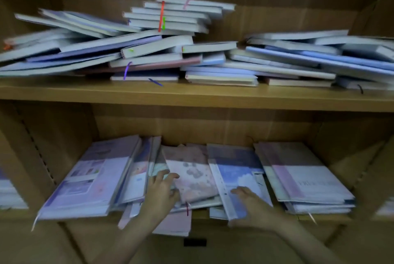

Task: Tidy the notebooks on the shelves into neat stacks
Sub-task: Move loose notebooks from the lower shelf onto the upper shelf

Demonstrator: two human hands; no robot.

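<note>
Both of my hands are on the lower shelf among flat-lying notebooks. My left hand (163,189) reaches in beside the pink floral notebook (191,174), fingers spread and touching its left edge. My right hand (249,204) lies flat, fingers extended, on the blue sky-patterned notebook (234,174). A lilac notebook stack (91,180) lies to the left and a white and pink stack (304,178) to the right. The upper shelf holds a messy heap of notebooks (170,50) with coloured ribbon markers. The view is blurred.
The wooden shelf board (191,97) separates the two levels. A pink notebook (174,225) hangs over the lower shelf's front edge. Side panels of the bookcase close in left and right, with more stacks partly visible at both far edges.
</note>
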